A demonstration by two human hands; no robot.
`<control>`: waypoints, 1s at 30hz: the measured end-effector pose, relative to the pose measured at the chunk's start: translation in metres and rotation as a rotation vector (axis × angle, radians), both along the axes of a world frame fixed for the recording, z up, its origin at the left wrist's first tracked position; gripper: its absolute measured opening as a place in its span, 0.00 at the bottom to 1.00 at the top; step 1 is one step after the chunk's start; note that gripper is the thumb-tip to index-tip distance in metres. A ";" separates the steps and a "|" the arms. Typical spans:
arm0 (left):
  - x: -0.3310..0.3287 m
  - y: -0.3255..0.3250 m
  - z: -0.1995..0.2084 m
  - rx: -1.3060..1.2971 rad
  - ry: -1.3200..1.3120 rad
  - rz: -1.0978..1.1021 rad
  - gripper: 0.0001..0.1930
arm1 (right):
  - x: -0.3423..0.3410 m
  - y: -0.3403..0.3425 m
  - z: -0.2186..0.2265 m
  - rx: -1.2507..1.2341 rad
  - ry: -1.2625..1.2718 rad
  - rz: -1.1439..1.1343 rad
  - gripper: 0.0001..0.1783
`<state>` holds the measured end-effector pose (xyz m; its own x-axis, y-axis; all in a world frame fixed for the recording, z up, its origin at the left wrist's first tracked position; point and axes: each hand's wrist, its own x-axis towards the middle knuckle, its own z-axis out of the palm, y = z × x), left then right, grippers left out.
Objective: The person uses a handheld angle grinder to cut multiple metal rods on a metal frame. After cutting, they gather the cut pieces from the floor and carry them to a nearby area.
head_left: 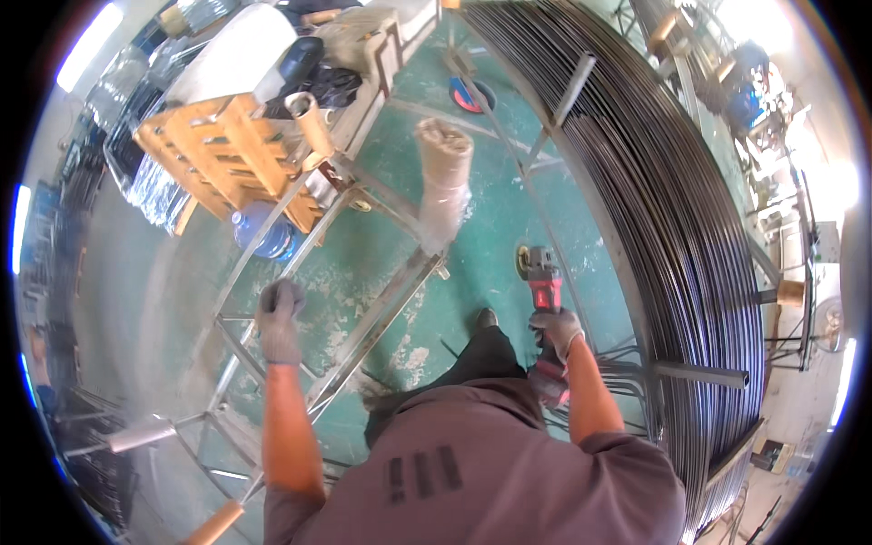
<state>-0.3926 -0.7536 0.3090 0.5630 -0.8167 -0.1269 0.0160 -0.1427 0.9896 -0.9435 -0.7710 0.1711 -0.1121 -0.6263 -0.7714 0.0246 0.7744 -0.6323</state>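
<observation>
My right hand [559,329], in a grey work glove, is wrapped round the body of a red and black angle grinder [547,289]. The grinder points away from me, its round disc [523,262] at the far left end, apart from any metal. My left hand [280,320], also gloved, is raised with curled fingers beside a welded metal frame [372,313]. Whether anything is inside that fist is hidden. A roll wrapped in brown paper and clear film [442,173] stands at the frame's far end, and a cardboard tube [310,125] sits on another of its posts.
A rack of long dark metal rods [636,182] curves along my right. Far left are a wooden pallet [232,150], a white drum [238,59] and a blue water bottle [265,231]. Thin rails cross the worn green floor [495,350]. A red and blue disc-shaped thing [469,96] lies ahead.
</observation>
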 end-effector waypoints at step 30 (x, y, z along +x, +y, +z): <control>-0.242 -0.294 0.016 0.100 0.140 -0.051 0.14 | 0.145 -0.633 0.043 -0.180 -0.019 0.441 0.14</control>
<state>-0.6344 -1.0475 0.3252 0.4921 -0.8232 -0.2831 0.1429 -0.2444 0.9591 -0.7986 -1.4037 0.2137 0.2078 -0.7349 -0.6455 -0.2686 0.5917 -0.7601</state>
